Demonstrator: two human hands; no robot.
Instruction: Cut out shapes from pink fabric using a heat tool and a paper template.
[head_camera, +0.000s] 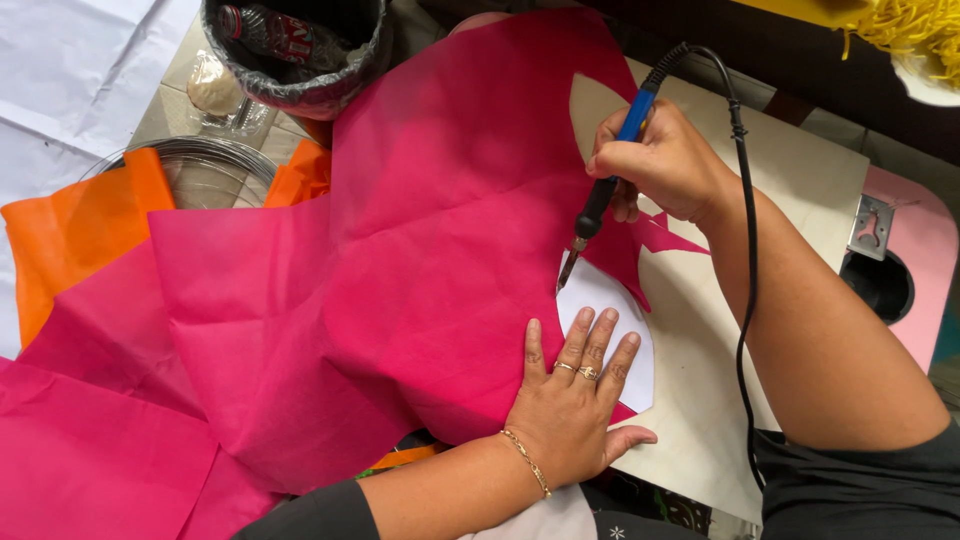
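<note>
Right now I see my right hand wrapped in a fist around the iron, a hot-tip tool with a blue upper grip and a black lower barrel. Its long axis runs on a slant: the cord end points up and away from me, the metal tip points down and toward my left hand, and the tip touches the pink cloth at its cut edge, just above the white template. My right wrist is bent down, the forearm coming in from the near right corner of the board, and the black cord loops over the wrist and trails back along that arm.

My left hand lies flat, palm down, fingers spread slightly apart, gripping nothing; it presses the cloth's edge and the template below the iron's tip. Rings sit on two fingers and a thin chain on the wrist.

Farther from the iron, the cloth spreads wide to the left in creased sheets. Beyond it lie orange cloth, a coil of wire and a lined bin holding a bottle.
</note>
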